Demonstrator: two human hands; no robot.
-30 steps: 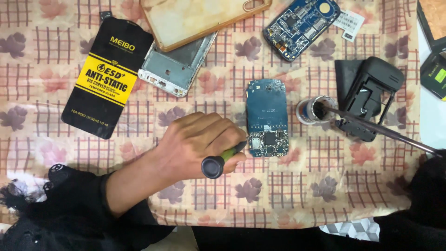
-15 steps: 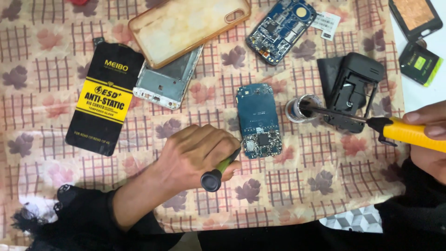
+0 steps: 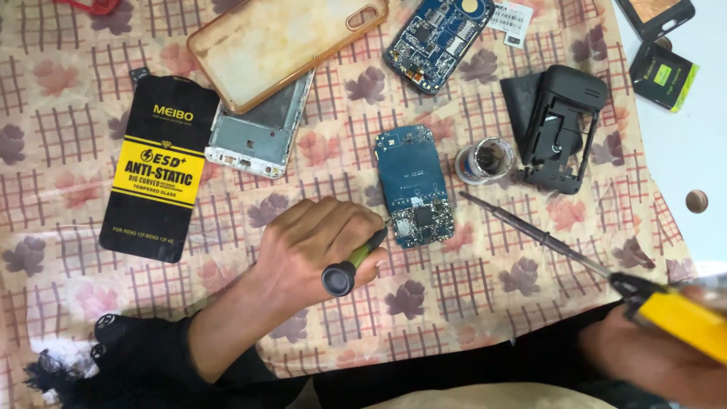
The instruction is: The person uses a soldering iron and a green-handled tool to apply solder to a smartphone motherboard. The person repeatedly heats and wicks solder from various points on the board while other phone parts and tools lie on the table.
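Gripping a small screwdriver [image 3: 354, 261] with a green shaft and black end cap, my left hand [image 3: 314, 246] is closed around the tool, its tip set against the lower left edge of the blue circuit board [image 3: 413, 185] that lies flat on the surface [image 3: 60, 98], which is covered by a checked cloth with leaf prints. My right hand [image 3: 651, 356], at the lower right corner of view and blurred, is wrapped around the yellow handle of a soldering iron [image 3: 606, 269]; its long dark shaft runs up and left, and the tip ends just right of the board without touching it. Just beyond that tip stands a small round tin [image 3: 485, 160], near the board's upper right side. Beside the tin lies a black phone housing [image 3: 564, 129], open side up. Above the board, well apart from it, rests a second blue circuit board [image 3: 438, 42], tilted. To the upper left lie a translucent yellowed phone case [image 3: 284, 42] overlapping a silver phone frame [image 3: 257, 136]. Left of these sits a black and yellow screen protector packet [image 3: 155, 178]. At the right edge, off the cloth, are a small dark battery [image 3: 665, 74] with a green label and a round brown disc [image 3: 696, 201].
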